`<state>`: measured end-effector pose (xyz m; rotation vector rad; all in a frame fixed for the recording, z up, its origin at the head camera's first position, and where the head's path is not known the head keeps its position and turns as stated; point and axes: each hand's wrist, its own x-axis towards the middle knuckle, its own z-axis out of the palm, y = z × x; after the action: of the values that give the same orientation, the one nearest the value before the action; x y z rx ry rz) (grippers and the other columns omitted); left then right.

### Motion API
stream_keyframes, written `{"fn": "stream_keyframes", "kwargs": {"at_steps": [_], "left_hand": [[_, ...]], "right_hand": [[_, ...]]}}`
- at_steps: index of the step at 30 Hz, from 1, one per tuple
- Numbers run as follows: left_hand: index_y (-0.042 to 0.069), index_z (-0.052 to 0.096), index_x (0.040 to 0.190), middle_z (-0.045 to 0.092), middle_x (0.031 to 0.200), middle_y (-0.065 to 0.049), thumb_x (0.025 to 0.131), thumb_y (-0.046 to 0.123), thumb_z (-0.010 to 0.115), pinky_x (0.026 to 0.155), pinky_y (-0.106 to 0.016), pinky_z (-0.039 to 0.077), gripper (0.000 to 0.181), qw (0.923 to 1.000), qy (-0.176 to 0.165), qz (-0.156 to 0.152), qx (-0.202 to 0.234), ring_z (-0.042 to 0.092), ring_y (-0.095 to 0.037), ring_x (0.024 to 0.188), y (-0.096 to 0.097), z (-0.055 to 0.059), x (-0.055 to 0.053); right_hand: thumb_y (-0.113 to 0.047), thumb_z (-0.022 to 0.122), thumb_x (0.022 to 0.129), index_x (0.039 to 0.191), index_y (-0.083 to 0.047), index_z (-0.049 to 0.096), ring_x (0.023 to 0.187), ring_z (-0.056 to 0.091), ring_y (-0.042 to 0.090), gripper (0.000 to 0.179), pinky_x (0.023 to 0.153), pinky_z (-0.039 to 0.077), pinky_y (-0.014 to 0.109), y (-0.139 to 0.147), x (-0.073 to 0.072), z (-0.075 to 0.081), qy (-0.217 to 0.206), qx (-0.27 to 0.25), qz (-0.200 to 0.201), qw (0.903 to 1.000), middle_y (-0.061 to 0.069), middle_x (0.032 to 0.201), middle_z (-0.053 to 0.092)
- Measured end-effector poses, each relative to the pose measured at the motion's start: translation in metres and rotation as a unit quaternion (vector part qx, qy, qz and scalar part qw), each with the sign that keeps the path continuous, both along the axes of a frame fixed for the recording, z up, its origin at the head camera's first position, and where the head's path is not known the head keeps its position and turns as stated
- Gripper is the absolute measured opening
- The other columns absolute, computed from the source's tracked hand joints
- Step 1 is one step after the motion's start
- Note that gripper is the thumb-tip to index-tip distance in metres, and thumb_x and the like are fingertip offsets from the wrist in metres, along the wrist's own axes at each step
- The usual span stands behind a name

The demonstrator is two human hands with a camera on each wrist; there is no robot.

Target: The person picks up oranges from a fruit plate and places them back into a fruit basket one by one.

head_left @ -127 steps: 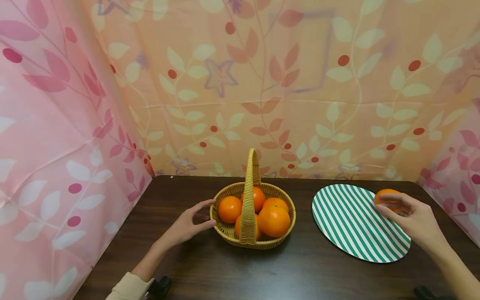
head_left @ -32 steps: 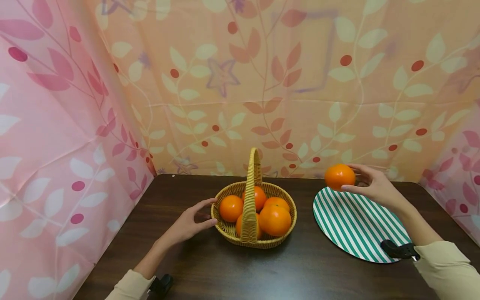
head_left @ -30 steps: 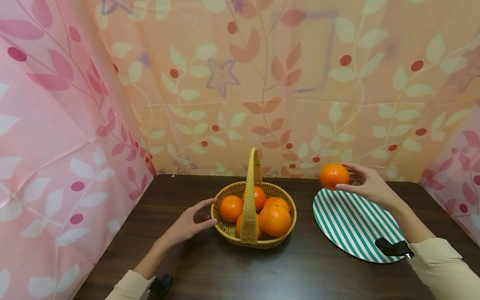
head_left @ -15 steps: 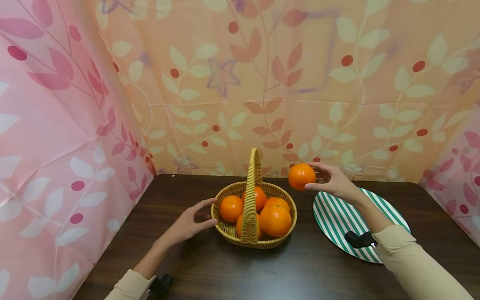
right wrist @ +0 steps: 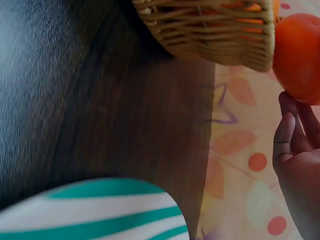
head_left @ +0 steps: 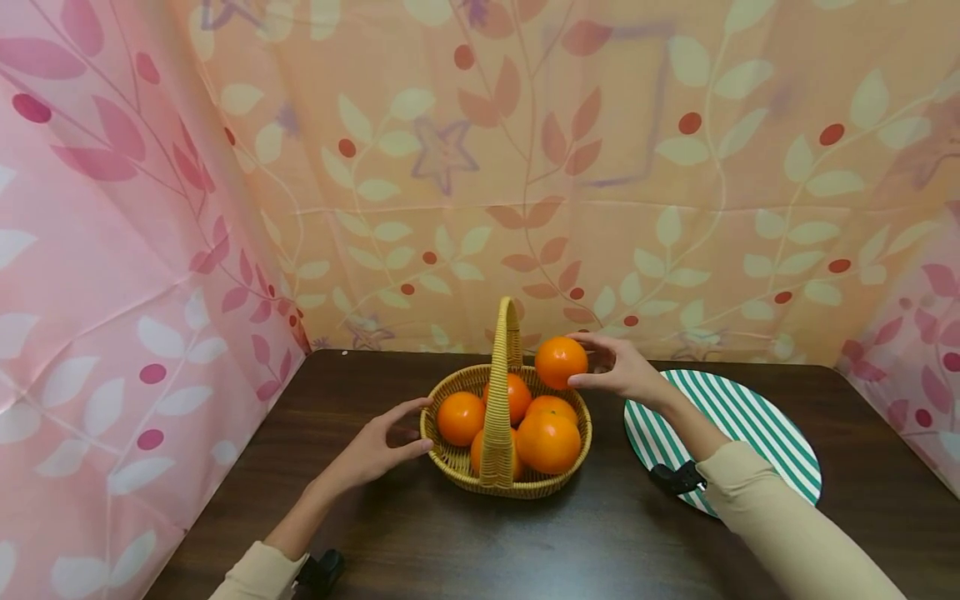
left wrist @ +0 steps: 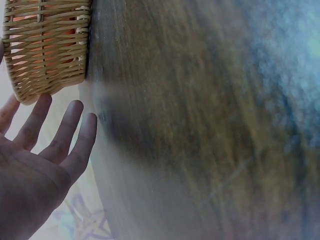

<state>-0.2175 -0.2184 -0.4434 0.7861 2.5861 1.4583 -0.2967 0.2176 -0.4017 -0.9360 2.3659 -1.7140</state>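
Note:
My right hand (head_left: 617, 369) grips an orange (head_left: 561, 362), held up over the back right rim of a wicker basket (head_left: 517, 492). In the right wrist view the same orange (right wrist: 300, 59) sits at the fingertips, close by the basket wall (right wrist: 215, 37). Several more oranges lie inside the basket, one (head_left: 550, 442) at the front right, another (head_left: 461, 418) at the left. My left hand (head_left: 382, 446) has its fingers and thumb spread at the basket's left side. From the left wrist, the fingers of that hand (left wrist: 40, 165) look extended, tips right at the woven wall (left wrist: 45, 55).
An oval mat with green and white stripes (head_left: 750, 425) lies on the dark wooden table (head_left: 480, 550) to the right, partly under my right forearm. The basket's tall arched handle (head_left: 497, 400) rises across its middle. Patterned cloth (head_left: 480, 167) hangs behind the table.
My right hand has picked up the orange from the striped mat and carried it left to the basket's back right rim. The left hand stays at the basket's left side.

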Motion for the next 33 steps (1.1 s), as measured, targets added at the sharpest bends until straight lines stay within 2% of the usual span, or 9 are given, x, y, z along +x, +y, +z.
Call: {"fn": "stream_keyframes", "kwargs": {"at_steps": [12, 20, 27, 31, 33], "left_hand": [[0.008, 0.049, 0.15, 0.049, 0.148, -0.016, 0.095, 0.019, 0.076, 0.098, -0.056, 0.048, 0.062, 0.9997, 0.018, -0.01, 0.015, 0.061, -0.038, 0.116, 0.002, 0.001, 0.002], [0.009, 0.049, 0.15, 0.048, 0.149, -0.017, 0.096, 0.019, 0.075, 0.098, -0.057, 0.048, 0.061, 0.9998, 0.014, -0.01, 0.012, 0.061, -0.038, 0.116, 0.002, 0.002, 0.002], [0.01, 0.048, 0.151, 0.048, 0.149, -0.016, 0.095, 0.024, 0.075, 0.097, -0.056, 0.049, 0.063, 0.9998, 0.019, -0.008, 0.002, 0.064, -0.035, 0.113, 0.001, 0.0, 0.001], [0.009, 0.048, 0.15, 0.049, 0.148, -0.016, 0.095, 0.024, 0.075, 0.096, -0.056, 0.05, 0.063, 0.9996, 0.028, -0.007, 0.001, 0.064, -0.035, 0.112, 0.001, 0.0, 0.002], [0.009, 0.049, 0.15, 0.049, 0.148, -0.016, 0.095, 0.024, 0.075, 0.095, -0.056, 0.05, 0.063, 0.9996, 0.028, -0.005, 0.002, 0.065, -0.035, 0.112, 0.001, 0.0, 0.002]], "right_hand": [[-0.005, 0.076, 0.091, 0.146, -0.005, 0.051, 0.117, 0.06, 0.031, 0.06, 0.09, 0.054, 0.037, -0.017, -0.001, -0.01, -0.012, -0.007, 0.03, 0.9995, 0.014, 0.135, 0.06], [-0.006, 0.078, 0.09, 0.147, -0.007, 0.05, 0.12, 0.059, 0.031, 0.063, 0.093, 0.054, 0.037, -0.018, 0.0, -0.01, -0.03, -0.008, 0.028, 0.9991, 0.014, 0.135, 0.06], [-0.005, 0.076, 0.092, 0.15, 0.001, 0.043, 0.122, 0.057, 0.039, 0.068, 0.095, 0.053, 0.035, -0.003, 0.0, -0.008, -0.029, -0.015, 0.027, 0.9991, 0.019, 0.142, 0.054], [-0.005, 0.074, 0.093, 0.148, 0.002, 0.046, 0.123, 0.053, 0.049, 0.062, 0.095, 0.052, 0.031, 0.012, 0.005, -0.008, -0.038, -0.018, 0.005, 0.9991, 0.024, 0.14, 0.054], [-0.005, 0.074, 0.093, 0.144, 0.002, 0.05, 0.121, 0.055, 0.048, 0.057, 0.093, 0.053, 0.03, 0.021, 0.009, -0.008, -0.041, -0.015, -0.012, 0.999, 0.024, 0.136, 0.057]]}}
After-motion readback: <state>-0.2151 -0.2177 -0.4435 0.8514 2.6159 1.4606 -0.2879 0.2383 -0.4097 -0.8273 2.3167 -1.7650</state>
